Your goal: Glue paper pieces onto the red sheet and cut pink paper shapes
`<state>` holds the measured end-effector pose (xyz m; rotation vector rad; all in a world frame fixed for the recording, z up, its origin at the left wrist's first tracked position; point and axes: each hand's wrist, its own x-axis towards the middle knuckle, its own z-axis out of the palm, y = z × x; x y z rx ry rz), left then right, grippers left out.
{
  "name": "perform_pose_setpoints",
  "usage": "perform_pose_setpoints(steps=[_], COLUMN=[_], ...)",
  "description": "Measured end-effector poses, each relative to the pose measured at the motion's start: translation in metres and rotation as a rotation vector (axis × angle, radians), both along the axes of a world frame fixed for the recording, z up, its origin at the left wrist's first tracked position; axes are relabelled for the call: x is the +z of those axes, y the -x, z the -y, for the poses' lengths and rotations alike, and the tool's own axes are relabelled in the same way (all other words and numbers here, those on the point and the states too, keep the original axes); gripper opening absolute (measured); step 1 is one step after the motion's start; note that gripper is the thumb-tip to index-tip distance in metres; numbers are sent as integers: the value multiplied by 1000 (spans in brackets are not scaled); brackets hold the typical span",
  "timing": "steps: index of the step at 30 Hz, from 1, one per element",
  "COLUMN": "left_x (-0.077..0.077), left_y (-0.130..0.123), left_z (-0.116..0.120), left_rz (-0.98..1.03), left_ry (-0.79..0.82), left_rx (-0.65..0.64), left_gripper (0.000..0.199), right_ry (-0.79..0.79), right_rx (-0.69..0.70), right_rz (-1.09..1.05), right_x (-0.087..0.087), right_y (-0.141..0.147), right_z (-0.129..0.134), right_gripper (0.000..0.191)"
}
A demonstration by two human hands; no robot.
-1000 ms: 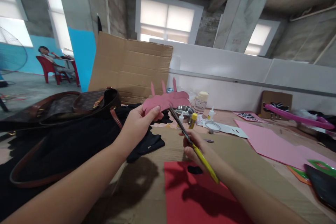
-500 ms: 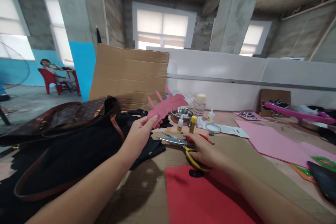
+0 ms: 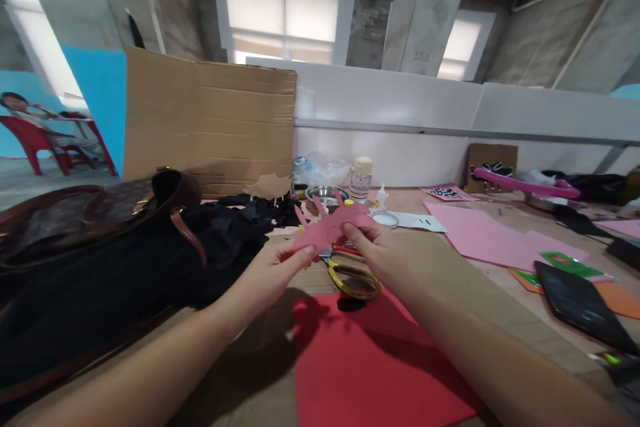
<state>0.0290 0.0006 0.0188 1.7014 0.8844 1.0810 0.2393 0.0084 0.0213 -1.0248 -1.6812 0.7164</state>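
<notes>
A pink foam or paper cut-out point(image 3: 325, 227) with several thin spikes along its upper edge is held up in front of me. My left hand point(image 3: 283, 268) pinches its lower left end between thumb and fingers. At the right part, my right hand point(image 3: 373, 243) grips it the same way. Below and behind it lie scissors point(image 3: 354, 282) with yellow and red handles, their blades mostly hidden by the cut-out and my hands. A red sheet point(image 3: 380, 367) covers the cardboard nearest me, with a small black piece point(image 3: 351, 305) at its top edge.
On the left a dark handbag point(image 3: 175, 190) rests near black scraps point(image 3: 240, 220). A metal bowl point(image 3: 327, 197), a glue bottle point(image 3: 381, 197) and a jar point(image 3: 361, 177) stand behind. Pink sheets point(image 3: 480, 237) and a black flat object point(image 3: 583, 303) lie to the right. Someone sits far left.
My right hand has let go of the scissors, which now lie on the table, and has taken hold of the pink cut-out. The cut-out is lower, and the view has turned right.
</notes>
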Motion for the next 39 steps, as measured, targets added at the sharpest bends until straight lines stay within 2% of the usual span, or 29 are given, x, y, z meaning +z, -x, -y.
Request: perform_pose_setpoints(steps=[2, 5, 8, 10, 12, 14, 18, 22, 27, 29, 33, 34, 39], left_x=[0, 5, 11, 14, 16, 15, 11, 9, 10, 11, 14, 15, 19], left_y=[1, 9, 18, 22, 23, 20, 11, 7, 11, 15, 22, 23, 17], left_z=[-1, -5, -11, -13, -12, -10, -3, -2, -4, -6, -9, -9, -1], left_rz=[-35, -13, 94, 119, 87, 34, -62, -116, -38, -22, 32, 19, -215], left_ry=[13, 15, 26, 13, 2, 8, 59, 56, 47, 32, 74, 74, -66], left_rx=[-56, -34, -12, -4, 15, 10, -86, -98, -44, -59, -82, -73, -74], left_gripper=[35, 42, 58, 61, 56, 45, 24, 24, 26, 30, 60, 62, 38], right_ry=[23, 72, 107, 84, 47, 25, 4, -5, 32, 21, 29, 37, 26], right_rx=[-26, -68, -1, 71, 101, 75, 42, 120, 159, 162, 143, 129, 37], right_rz=[-11, 81, 170, 204, 220, 235, 219, 109, 97, 95, 75, 82, 209], right_x=[3, 8, 11, 10, 9, 7, 4, 3, 3, 2, 3, 5, 20], right_y=[-1, -5, -6, -4, -2, -1, 0, -1, 4, 4, 2, 1, 5], right_z=[0, 0, 0, 1, 3, 5, 6, 5, 5, 5, 8, 10, 25], right_gripper=[38, 33, 26, 22, 21, 23, 30, 26, 12, 12, 25, 29, 28])
